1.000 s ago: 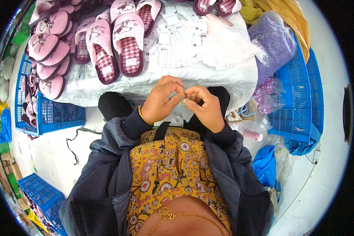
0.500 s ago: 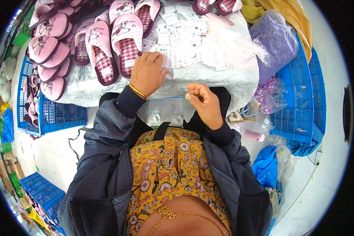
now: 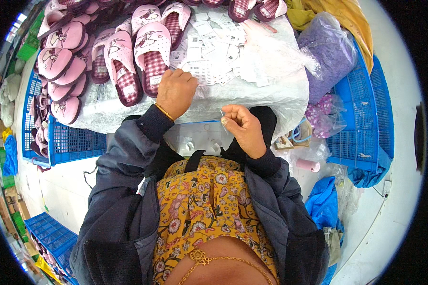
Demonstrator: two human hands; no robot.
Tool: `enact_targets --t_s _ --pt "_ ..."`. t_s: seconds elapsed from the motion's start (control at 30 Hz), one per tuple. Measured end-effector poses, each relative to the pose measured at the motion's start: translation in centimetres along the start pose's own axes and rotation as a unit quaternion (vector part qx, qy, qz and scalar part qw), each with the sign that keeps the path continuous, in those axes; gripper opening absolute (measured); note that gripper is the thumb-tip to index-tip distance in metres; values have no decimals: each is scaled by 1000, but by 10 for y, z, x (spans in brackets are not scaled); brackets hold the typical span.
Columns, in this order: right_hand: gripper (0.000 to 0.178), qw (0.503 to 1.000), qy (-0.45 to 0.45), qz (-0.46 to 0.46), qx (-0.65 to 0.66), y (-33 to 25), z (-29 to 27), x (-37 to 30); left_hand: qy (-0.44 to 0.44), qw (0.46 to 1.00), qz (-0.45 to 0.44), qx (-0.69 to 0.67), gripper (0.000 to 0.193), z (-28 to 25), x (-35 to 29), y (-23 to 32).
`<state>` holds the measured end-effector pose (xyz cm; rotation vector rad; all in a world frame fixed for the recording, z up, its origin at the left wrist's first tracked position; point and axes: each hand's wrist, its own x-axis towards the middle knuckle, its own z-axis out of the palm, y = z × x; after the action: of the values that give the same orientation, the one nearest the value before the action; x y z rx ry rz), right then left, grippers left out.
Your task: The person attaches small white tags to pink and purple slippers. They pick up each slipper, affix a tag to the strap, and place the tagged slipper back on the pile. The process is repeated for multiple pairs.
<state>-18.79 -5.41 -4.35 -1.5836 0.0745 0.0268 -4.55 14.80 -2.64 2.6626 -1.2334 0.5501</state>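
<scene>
My left hand (image 3: pixel 177 93) is at the near edge of several loose white printed paper tags (image 3: pixel 198 66), beside the slippers. Its fingers are curled under, which hides whatever they hold. Over the table's near edge, my right hand (image 3: pixel 244 128) pinches a thin white strip (image 3: pixel 222 113) between thumb and forefinger; its exact kind is too small to tell. Left of the tags, a pink slipper (image 3: pixel 152 42) with a dark red checked insole lies toe away from me. Another pink slipper (image 3: pixel 119 50) lies next to it, with more slippers behind.
Stacked pink slippers (image 3: pixel 54 64) fill the table's left side. Clear plastic (image 3: pixel 276 52) covers its right part, beside a bag of purple material (image 3: pixel 329 50). Blue crates stand at left (image 3: pixel 78 142) and right (image 3: pixel 354 128). A pink roll (image 3: pixel 308 165) lies below on the right.
My left hand has drawn back slightly from the tags, and its fingers have curled in. My right hand has shifted a little left, still pinching the strip.
</scene>
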Motion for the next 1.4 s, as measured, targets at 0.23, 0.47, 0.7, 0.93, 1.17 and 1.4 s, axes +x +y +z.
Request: enact_targets --t_s 0.23,0.47,0.7,0.93,1.17,1.4 --pt "22 997 61 -11 -35 -8 2 3 169 983 20 -70 13 -8 -12 19" --pt "16 995 88 -34 44 3 18 45 207 970 55 -116 21 -17 -44 56" --pt "13 983 153 -93 -32 8 36 52 201 910 -126 -340 22 -14 -58 57" --pt "11 988 103 -114 -29 2 46 30 30 618 -337 -710 17 5 -55 61" --pt "11 978 116 -126 -115 -7 42 25 39 564 -357 -743 11 3 -57 62" --pt "12 858 108 -363 -347 -27 33 24 -31 652 -326 -684 8 -17 -58 51"
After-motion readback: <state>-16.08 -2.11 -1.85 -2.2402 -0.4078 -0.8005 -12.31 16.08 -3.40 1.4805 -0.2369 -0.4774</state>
